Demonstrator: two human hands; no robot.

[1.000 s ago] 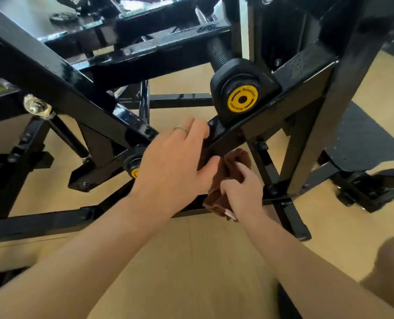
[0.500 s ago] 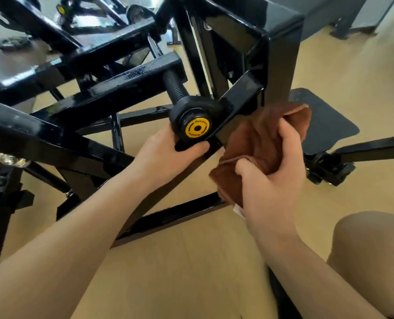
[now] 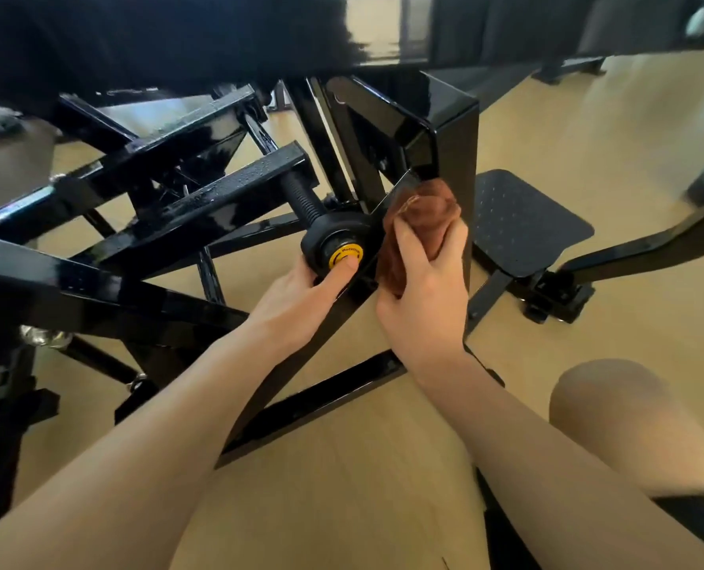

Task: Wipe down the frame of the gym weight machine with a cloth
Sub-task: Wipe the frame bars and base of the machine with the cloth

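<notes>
The cloth (image 3: pixel 418 228) is a rust-brown, soft, nappy rag, bunched into a thick wad with rounded folds at its top and a loose end hanging below the palm. The right hand (image 3: pixel 424 298) grasps it, thumb laid across the front and fingers (image 3: pixel 451 240) curled round the far side, pressing the wad against the slanted black bar where it meets the upright post of the frame (image 3: pixel 453 158). The frame is glossy black square steel tubing with sharp edges and bright reflections; one cross beam to the left carries small water beads. Just left of the cloth sits a round black knob (image 3: pixel 333 244) with a yellow ring label in its face, on a ribbed, threaded shaft (image 3: pixel 303 199). The left hand (image 3: pixel 301 302) cups the knob from below, its thumb lying over the yellow label, fingers wrapped round the underside. Right of the post lies a flat black footplate (image 3: pixel 523 224) with a dotted, textured surface, on a pale wood-look floor (image 3: pixel 342 487). A bare knee (image 3: pixel 613 421) shows at lower right.
</notes>
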